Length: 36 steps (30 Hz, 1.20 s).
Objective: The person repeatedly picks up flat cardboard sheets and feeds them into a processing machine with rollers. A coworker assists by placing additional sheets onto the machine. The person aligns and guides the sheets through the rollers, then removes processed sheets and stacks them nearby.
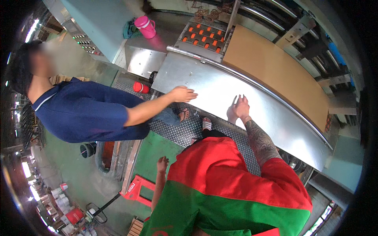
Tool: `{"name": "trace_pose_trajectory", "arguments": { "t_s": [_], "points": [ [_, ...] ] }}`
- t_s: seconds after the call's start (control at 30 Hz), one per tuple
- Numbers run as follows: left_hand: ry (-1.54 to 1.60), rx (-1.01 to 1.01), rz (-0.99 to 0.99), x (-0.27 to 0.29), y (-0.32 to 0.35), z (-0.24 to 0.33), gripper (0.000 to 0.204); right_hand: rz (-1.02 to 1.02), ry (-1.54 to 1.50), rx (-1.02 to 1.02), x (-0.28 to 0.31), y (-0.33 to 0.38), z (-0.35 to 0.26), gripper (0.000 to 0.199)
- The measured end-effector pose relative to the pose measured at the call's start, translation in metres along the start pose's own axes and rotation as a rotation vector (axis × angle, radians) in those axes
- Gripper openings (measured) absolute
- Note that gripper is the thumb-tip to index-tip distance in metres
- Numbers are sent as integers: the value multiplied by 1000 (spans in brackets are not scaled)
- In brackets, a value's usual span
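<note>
My right hand (241, 107) rests with its fingertips on a shiny metal table (212, 84), and its dim reflection shows beside it. The fingers point toward the far side, and I make out nothing held in them. Down at my left side hangs my left hand (162, 164), away from the table, its fingers loosely bent and apart with nothing visible in them. Beyond the table's rail lies a large brown cardboard sheet (271, 65). At my left a person in a dark blue shirt (86, 110) reaches a hand (183, 94) over the same table.
Orange rollers (202, 37) sit beside the cardboard, under metal bars. A pink jug (145, 27) stands at the back left, near a button panel (84, 43). Behind me are a red pallet jack (138, 190) and a black bucket (88, 150). Patterned metal plate (169, 128) covers the floor.
</note>
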<state>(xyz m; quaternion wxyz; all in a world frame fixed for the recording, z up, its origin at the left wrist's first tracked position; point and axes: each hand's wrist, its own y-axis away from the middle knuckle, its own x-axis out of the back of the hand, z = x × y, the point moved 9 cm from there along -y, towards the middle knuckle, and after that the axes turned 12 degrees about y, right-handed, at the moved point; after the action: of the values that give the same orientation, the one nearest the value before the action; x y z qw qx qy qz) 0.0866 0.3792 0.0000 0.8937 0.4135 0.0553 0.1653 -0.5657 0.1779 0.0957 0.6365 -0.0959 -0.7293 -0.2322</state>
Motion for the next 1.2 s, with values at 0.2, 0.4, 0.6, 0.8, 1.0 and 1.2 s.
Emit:
{"name": "trace_pose_trajectory", "arguments": {
  "t_s": [0.2,0.4,0.6,0.8,1.0,1.2],
  "points": [
    [-321,-238,-245,-108,-3,84,39,-309,33,-119,-34,-35,40,79],
    [-551,-197,-223,-111,-10,91,45,-203,58,-76,-37,-14,40,81],
    [-832,-388,-330,-68,-42,97,44,-208,27,-87,-36,-13,45,81],
    [-799,-225,-190,-50,-71,110,41,-235,6,-95,-37,-15,43,81],
    [-516,-288,-181,-122,-66,137,27,-280,21,-114,-34,-20,43,79],
    [-540,-644,-262,-205,-37,189,25,-197,-39,-73,-33,-12,35,84]
  ]
}}
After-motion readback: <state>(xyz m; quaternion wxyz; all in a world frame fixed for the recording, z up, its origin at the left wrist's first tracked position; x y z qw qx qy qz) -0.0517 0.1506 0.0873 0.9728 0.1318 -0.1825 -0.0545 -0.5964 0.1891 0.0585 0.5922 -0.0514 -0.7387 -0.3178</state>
